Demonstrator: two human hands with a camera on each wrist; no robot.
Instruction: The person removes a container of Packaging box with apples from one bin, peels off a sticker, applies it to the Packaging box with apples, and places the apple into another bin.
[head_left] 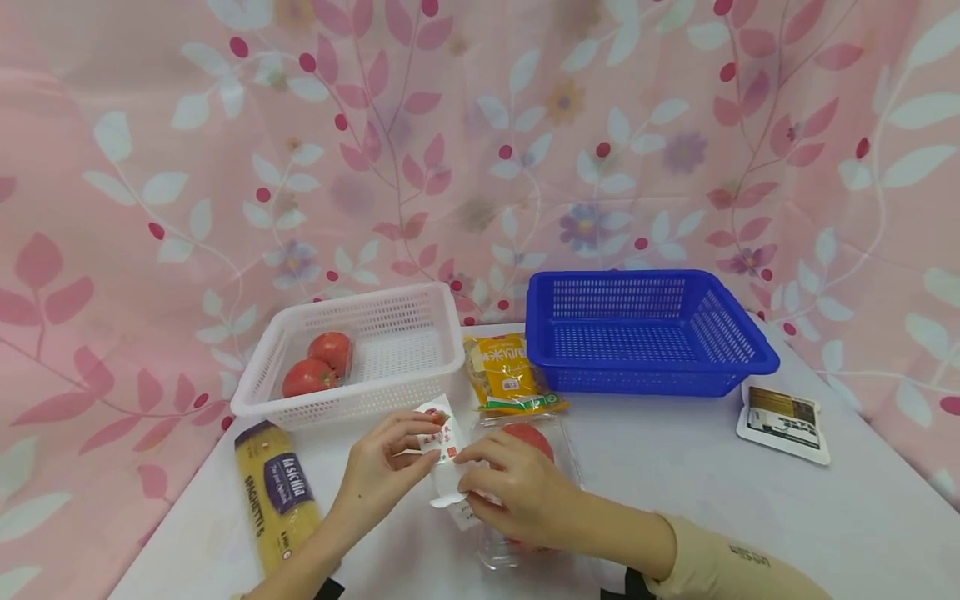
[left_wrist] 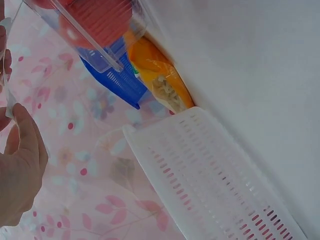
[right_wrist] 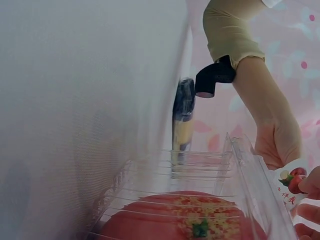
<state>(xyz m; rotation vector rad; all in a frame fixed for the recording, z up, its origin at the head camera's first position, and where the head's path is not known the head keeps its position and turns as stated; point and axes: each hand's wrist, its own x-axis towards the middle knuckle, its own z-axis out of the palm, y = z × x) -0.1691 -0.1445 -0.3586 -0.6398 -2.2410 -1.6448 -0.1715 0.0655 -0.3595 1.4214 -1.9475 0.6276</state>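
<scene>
Between the two hands is a white paper label (head_left: pixel 442 433) with red characters and a small fruit picture, curling at its lower end. The left hand (head_left: pixel 386 462) pinches its left edge; in the left wrist view the thumb and fingers (left_wrist: pixel 27 130) meet on the paper. The right hand (head_left: pixel 525 492), fingers bent, pinches the label's other side above a clear plastic box (head_left: pixel 495 550). Inside the box, partly hidden by the right hand, are red tomatoes (head_left: pixel 534 437). In the right wrist view the label (right_wrist: pixel 290 187) lies beside the box's clear wall.
A white basket (head_left: pixel 348 404) holds two tomatoes (head_left: pixel 311 377) in clear packaging. Right of it are a yellow food bag (head_left: pixel 510 375) and a blue basket (head_left: pixel 630 379). A spaghetti pack (head_left: pixel 273 492) lies at left, a white-edged pouch (head_left: pixel 783 422) at far right.
</scene>
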